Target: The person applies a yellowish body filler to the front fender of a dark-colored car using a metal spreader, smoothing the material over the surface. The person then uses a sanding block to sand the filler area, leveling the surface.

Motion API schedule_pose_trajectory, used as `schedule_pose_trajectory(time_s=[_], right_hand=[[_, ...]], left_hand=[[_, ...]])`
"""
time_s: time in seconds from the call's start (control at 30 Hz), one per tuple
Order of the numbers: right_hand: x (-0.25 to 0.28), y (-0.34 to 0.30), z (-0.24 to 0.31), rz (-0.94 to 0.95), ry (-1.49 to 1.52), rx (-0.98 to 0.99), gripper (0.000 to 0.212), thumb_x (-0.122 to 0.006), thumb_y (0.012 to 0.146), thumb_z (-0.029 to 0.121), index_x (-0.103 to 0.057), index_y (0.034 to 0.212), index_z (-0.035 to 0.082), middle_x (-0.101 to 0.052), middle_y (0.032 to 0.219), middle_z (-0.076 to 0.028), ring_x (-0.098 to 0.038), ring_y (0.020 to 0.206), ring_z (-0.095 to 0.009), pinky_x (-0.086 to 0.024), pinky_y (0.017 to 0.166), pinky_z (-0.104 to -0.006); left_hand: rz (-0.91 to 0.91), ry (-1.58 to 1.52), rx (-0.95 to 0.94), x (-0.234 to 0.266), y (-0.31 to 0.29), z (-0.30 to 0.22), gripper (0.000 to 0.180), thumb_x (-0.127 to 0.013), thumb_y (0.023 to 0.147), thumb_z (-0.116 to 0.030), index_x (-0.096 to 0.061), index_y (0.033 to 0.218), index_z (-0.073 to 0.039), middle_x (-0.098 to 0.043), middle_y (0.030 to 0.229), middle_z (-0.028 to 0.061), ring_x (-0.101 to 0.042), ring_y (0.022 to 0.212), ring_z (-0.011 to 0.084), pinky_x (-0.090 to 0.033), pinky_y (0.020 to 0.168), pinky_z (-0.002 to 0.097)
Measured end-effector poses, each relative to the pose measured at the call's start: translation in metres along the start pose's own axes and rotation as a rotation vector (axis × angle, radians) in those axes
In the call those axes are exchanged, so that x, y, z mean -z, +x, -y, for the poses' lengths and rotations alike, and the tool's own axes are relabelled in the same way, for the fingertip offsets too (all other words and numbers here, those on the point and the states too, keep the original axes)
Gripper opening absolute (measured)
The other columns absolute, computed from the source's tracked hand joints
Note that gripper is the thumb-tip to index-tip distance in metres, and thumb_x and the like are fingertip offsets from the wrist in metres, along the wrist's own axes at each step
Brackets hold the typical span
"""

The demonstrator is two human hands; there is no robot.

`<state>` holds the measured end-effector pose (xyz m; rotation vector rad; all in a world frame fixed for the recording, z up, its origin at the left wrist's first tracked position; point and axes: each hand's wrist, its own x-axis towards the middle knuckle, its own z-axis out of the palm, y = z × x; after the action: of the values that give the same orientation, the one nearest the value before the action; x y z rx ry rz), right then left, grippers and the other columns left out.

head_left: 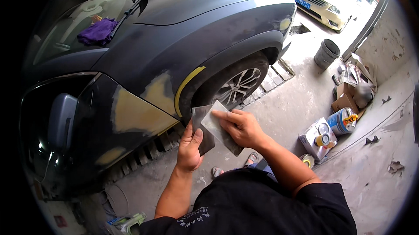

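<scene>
Person stands beside a dark car (183, 38), both hands up in front of the front wheel arch. Left hand (190, 147) has its grip closed on a dark sheet of sandpaper (201, 123), thumb pressed on its face. Right hand (242, 128) pinches a second, lighter grey sheet (218, 128) that overlaps the first; fingers closed on its right edge. Both sheets are held in the air, just near of the wheel (238, 84), not touching the body.

Progress, judged from the panels: filler patches (135, 113) already laid on the door and fender, yellowish and dull against the paint, a yellow strip (185, 86) along the arch edge. Patches look unpainted, so surface finishing looks left to do. No contact between paper and panel at this moment.

Right, on the floor: cans and boxes (331, 130), a grey bucket (327, 54) farther off. Purple cloth (98, 32) on the windscreen, far left
</scene>
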<state>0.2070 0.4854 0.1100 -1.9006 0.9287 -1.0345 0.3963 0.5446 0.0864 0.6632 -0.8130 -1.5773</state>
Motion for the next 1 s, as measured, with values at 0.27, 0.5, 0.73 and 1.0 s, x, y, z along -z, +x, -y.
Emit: schedule_pose_trajectory(time_s=[0.27, 0.5, 0.73, 1.0], right_hand=[[-0.015, -0.013, -0.007, 0.000, 0.049, -0.069, 0.031, -0.058, 0.090, 0.014, -0.064, 0.120, 0.011, -0.061, 0.076, -0.019, -0.061, 0.070, -0.033, -0.047, 0.065, -0.0371], [-0.026, -0.027, 0.006, 0.127, 0.113, -0.213, 0.032, -0.056, 0.090, 0.010, -0.062, 0.121, 0.005, -0.068, 0.104, -0.018, -0.065, 0.095, -0.019, -0.049, 0.084, -0.0305], [-0.021, -0.009, 0.006, 0.000, 0.105, -0.281, 0.031, -0.055, 0.090, 0.012, -0.062, 0.120, 0.004, -0.069, 0.104, -0.016, -0.065, 0.094, -0.017, -0.049, 0.084, -0.0288], [-0.029, -0.001, 0.005, -0.139, 0.106, -0.129, 0.028, -0.060, 0.088, 0.017, -0.066, 0.115, 0.010, -0.063, 0.079, -0.022, -0.063, 0.073, -0.036, -0.049, 0.065, -0.0411]], left_hand=[[-0.054, -0.041, -0.061, -0.006, 0.001, 0.009, 0.045, -0.037, 0.101, -0.011, -0.031, 0.146, -0.006, -0.040, 0.144, 0.0086, -0.039, 0.130, 0.0207, -0.028, 0.111, 0.0366], [-0.209, -0.023, -0.109, -0.010, 0.003, 0.009, 0.039, -0.038, 0.101, -0.017, -0.039, 0.139, -0.007, -0.050, 0.134, 0.0101, -0.050, 0.121, 0.0246, -0.038, 0.105, 0.0407], [-0.278, -0.105, -0.066, -0.023, -0.005, 0.014, 0.041, -0.039, 0.101, -0.019, -0.037, 0.140, -0.007, -0.049, 0.135, 0.0117, -0.050, 0.121, 0.0257, -0.038, 0.105, 0.0393], [-0.192, -0.035, -0.056, -0.014, -0.002, -0.004, 0.040, -0.039, 0.101, -0.018, -0.039, 0.139, -0.006, -0.051, 0.132, 0.0110, -0.051, 0.120, 0.0250, -0.040, 0.103, 0.0392]])
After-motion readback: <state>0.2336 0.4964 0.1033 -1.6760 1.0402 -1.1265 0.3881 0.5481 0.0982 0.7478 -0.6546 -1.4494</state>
